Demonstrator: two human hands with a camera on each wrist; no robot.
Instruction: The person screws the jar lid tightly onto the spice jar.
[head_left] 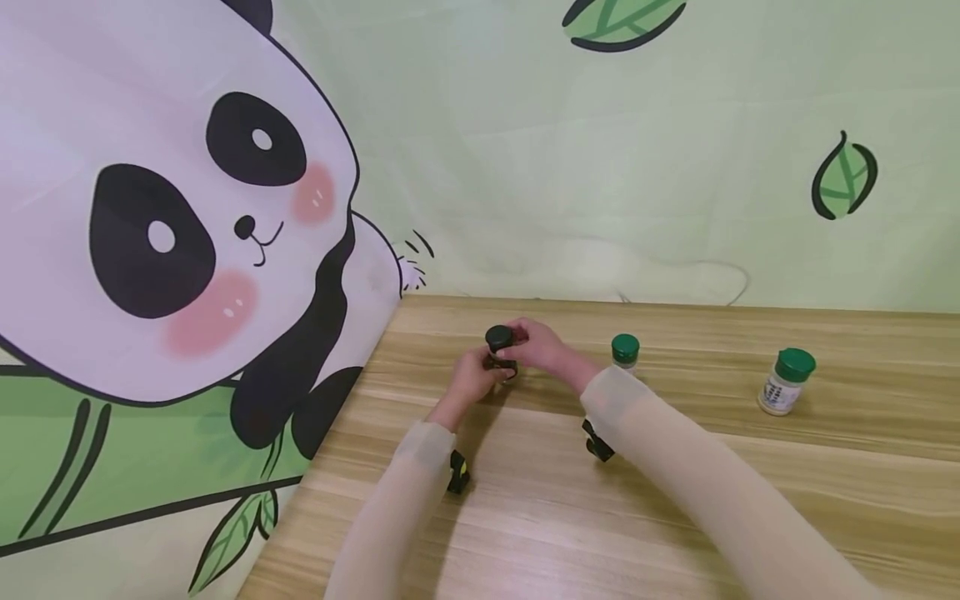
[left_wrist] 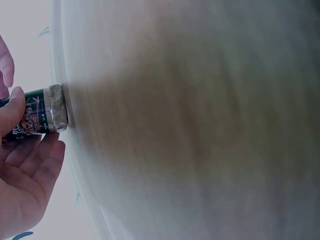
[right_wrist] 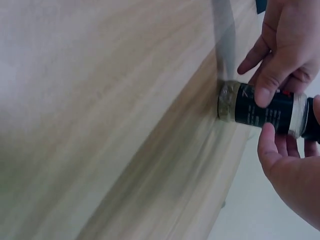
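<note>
Both hands are on a small glass spice jar [head_left: 504, 363] with a dark label and a black cap [head_left: 498, 337]. The left hand [head_left: 471, 377] grips its body, thumb across the label in the left wrist view. From the other side, the right hand [head_left: 538, 343] holds the upper part, with fingers around the cap and along the label. The jar stands upright, its foil-like base [left_wrist: 57, 107] right at the tabletop in the left wrist view. In the right wrist view the left hand [right_wrist: 290, 50] is above the jar and the right hand [right_wrist: 295, 180] below it.
One green-capped jar [head_left: 625, 350] stands partly behind the right forearm. Another green-capped jar [head_left: 786, 382] is farther right on the wooden table [head_left: 525, 508]. A panda-printed cloth [head_left: 480, 167] hangs behind and at the left. Black wrist devices [head_left: 597, 442] show below the sleeves.
</note>
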